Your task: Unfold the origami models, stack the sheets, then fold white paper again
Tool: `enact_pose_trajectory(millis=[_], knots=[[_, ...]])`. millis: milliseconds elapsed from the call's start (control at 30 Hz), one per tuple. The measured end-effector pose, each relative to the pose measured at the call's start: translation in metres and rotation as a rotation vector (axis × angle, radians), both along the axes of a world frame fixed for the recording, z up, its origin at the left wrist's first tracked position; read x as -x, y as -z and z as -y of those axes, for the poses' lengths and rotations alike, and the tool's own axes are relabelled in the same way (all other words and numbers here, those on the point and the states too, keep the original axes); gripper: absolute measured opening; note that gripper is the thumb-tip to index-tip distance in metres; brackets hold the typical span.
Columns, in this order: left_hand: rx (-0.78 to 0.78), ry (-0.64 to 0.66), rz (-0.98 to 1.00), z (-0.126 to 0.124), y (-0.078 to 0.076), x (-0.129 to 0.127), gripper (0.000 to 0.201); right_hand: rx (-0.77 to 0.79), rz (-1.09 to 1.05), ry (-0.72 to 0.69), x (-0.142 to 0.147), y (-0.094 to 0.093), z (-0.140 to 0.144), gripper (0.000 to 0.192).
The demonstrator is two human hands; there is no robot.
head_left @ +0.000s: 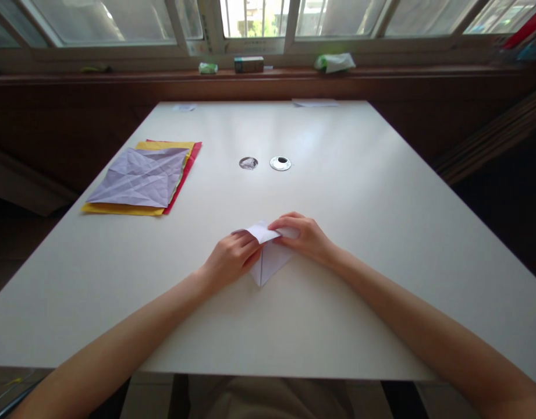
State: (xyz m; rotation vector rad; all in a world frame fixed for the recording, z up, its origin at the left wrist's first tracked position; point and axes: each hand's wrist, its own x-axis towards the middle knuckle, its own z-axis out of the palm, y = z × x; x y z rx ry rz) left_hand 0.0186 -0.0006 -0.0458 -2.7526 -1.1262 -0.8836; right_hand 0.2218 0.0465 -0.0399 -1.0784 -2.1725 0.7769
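A folded white sheet of paper [274, 262] lies on the table in front of me, one corner pointing toward me and a crease or seam running down its middle. Its upper flap [262, 232] is lifted and bent over. My left hand [233, 254] grips the paper's left side, fingers curled and partly under the flap. On the right, my right hand [303, 235] pinches the flap between thumb and fingers. Part of the paper is hidden behind both hands.
A crumpled pale purple sheet [139, 177] lies on yellow paper [119, 209] and red paper [184, 180] at the left of the white table [359, 326]. Two round metal-rimmed holes are set mid-table, one a silver grommet [280, 163]. Small packets and a box [249, 64] stand on the window ledge.
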Motion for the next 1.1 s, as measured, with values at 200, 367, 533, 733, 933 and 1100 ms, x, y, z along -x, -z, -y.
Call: enact_pose_trajectory(millis=[200, 367, 533, 733, 933, 1100], knots=[[0.025, -0.122, -0.151, -0.0002, 0.0044, -0.0021, 0.020, -0.144, 0.113, -0.103, -0.0020, 0.0041, -0.0020, 0.038], [0.017, -0.094, -0.167, 0.0002, 0.0026, -0.0033, 0.019, -0.179, 0.290, -0.210, -0.0021, 0.0023, 0.0010, 0.043], [0.000, -0.071, -0.175, 0.0003, 0.0026, -0.0030, 0.019, -0.157, 0.350, -0.201, -0.0007, 0.0017, 0.0027, 0.045], [0.009, -0.099, -0.181, 0.0005, 0.0029, -0.0032, 0.018, -0.188, 0.232, -0.117, -0.0039, 0.0086, -0.0009, 0.044], [-0.011, -0.090, -0.155, 0.0018, 0.0013, -0.0047, 0.018, -0.248, 0.111, 0.003, -0.0042, 0.0089, 0.0042, 0.017], [-0.029, -0.065, -0.143, 0.0019, -0.0008, -0.0053, 0.017, -0.244, 0.099, -0.024, -0.0021, 0.0090, 0.0066, 0.015]])
